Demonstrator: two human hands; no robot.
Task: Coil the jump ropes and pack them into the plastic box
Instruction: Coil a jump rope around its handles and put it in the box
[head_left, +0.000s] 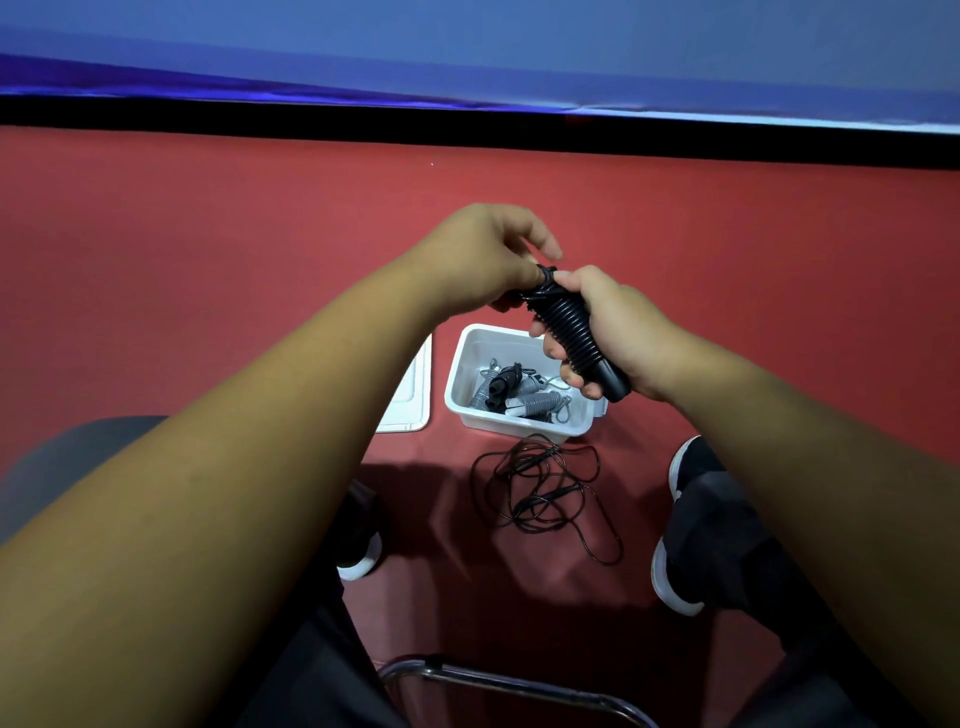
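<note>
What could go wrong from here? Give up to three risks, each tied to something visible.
1. The left hand only pinches the cord end at the top of the black coil gripped by the right hand; if it slips, the wraps may spring loose.
2. The loose rope on the floor lies tangled between the shoes; a foot could snag it.
3. The plastic box already holds bundles, so space may run short.

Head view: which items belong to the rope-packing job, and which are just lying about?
Job: coiled black rope gripped by right hand, left hand pinching its end; box holding packed ropes; loose rope on floor.
Lying about: lid beside box; chair frame; grey thing at left.
</note>
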